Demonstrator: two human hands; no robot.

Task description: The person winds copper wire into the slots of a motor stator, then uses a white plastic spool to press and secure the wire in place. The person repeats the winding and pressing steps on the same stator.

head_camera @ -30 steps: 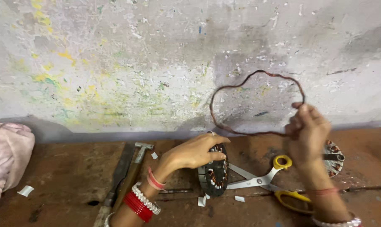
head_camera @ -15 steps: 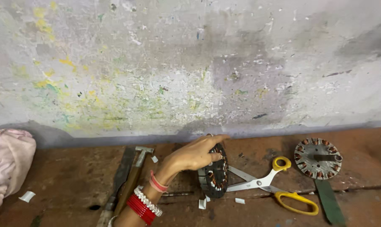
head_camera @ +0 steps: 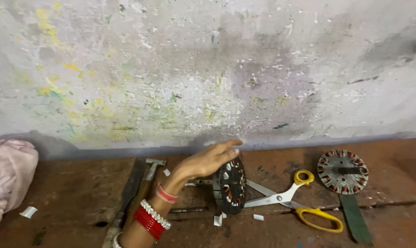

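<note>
My left hand (head_camera: 207, 161) reaches in from the bottom, wearing red and white bangles. It lies over the top of a round dark motor stator (head_camera: 232, 187) with copper windings and holds it on edge on the brown floor. The fingers stretch along its upper rim and the thumb is hidden. My right hand is out of the frame. A second round stator (head_camera: 342, 171) lies flat to the right, well apart from my hand.
Yellow-handled scissors (head_camera: 296, 200) lie open just right of the upright stator. A green strip (head_camera: 356, 217) lies below the flat stator. A hammer (head_camera: 146, 180) lies left of my wrist. A pink cloth (head_camera: 5, 179) sits far left, and a stained wall (head_camera: 208, 69) stands behind.
My right hand, which held up a loop of reddish wire, has left the view with the loop. The left hand stays on the upright stator.
</note>
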